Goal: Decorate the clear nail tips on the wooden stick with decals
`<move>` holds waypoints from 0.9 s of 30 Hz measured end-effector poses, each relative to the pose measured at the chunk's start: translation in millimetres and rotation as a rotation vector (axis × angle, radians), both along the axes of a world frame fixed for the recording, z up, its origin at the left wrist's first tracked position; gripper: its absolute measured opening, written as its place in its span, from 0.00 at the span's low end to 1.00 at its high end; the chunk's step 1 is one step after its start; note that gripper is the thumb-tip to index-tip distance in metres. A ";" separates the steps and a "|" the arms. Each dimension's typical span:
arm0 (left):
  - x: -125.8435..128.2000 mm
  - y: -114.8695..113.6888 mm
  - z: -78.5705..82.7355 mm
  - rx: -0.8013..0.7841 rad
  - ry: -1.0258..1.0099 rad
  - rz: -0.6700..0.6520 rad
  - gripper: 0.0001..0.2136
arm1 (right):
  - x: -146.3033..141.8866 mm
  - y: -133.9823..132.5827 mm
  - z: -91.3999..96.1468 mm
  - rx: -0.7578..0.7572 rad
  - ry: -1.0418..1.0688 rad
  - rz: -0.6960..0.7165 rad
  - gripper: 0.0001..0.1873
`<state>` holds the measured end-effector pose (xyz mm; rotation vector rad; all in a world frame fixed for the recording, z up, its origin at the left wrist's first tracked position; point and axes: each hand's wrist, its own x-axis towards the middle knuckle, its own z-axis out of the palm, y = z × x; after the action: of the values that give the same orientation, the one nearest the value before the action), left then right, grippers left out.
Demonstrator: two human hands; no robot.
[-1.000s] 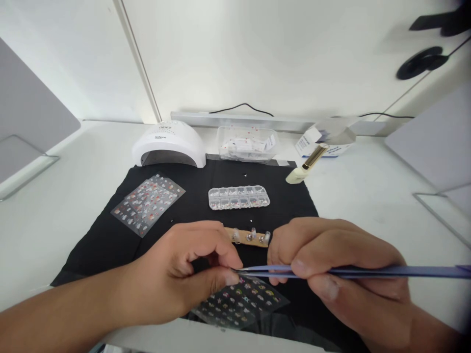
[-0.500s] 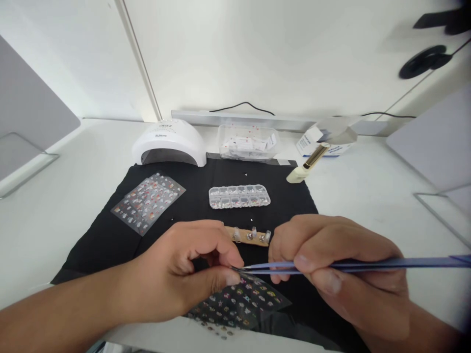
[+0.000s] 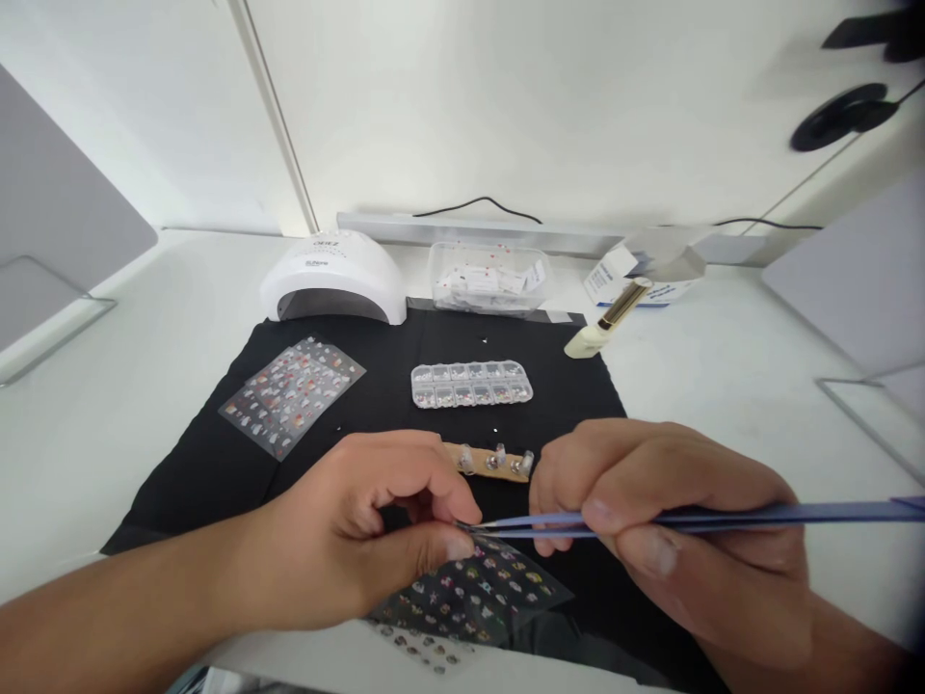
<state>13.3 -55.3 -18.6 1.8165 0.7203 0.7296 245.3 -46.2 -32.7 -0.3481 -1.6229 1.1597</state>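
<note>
While the sticker sheet point(image 3: 469, 593) lies nearest the camera at the front edge of the black mat point(image 3: 564, 386), partly over the white table point(image 3: 723, 386), the left hand point(image 3: 347, 540) is curled above its left end, thumb and forefinger pinched together on something too small to make out, right where the tweezers point(image 3: 650, 520) come to a point; the right hand point(image 3: 672, 520) is closed around the tweezers, thumb on the near blade and fingers over the far one, with the blue handles running off to the right edge of the view. Against the frame a second earlier, both hands have kept the same pinch and the tips still meet at the same spot, but more of the sheet now shows below the left hand, and its lower rows reach out over the white table. Just behind the hands a small wooden strip point(image 3: 491, 463) with clear nail tips lies on the mat, unmoved. Farther back sits the clear compartment box point(image 3: 471, 384) of tiny gems, and to its left a second sticker sheet point(image 3: 293, 395), both where they were. At the mat's far edge stand the white nail lamp point(image 3: 332, 280), a clear tub point(image 3: 488, 280) and, to the right, a pale bottle point(image 3: 603, 323) lying on its side against a small carton point(image 3: 636, 275)
</note>
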 end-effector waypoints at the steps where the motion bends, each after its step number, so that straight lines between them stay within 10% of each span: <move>1: -0.1 -0.3 -0.2 -0.004 0.001 0.002 0.03 | 0.0 0.0 -0.1 0.003 -0.003 0.002 0.08; 27: -0.7 -0.3 -1.7 0.030 0.007 -0.012 0.03 | -0.1 -2.3 3.0 0.002 -0.029 -0.030 0.07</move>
<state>12.6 -55.5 -20.2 1.8496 0.7066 0.7296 245.2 -48.5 -29.6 -0.3883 -1.6387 1.1356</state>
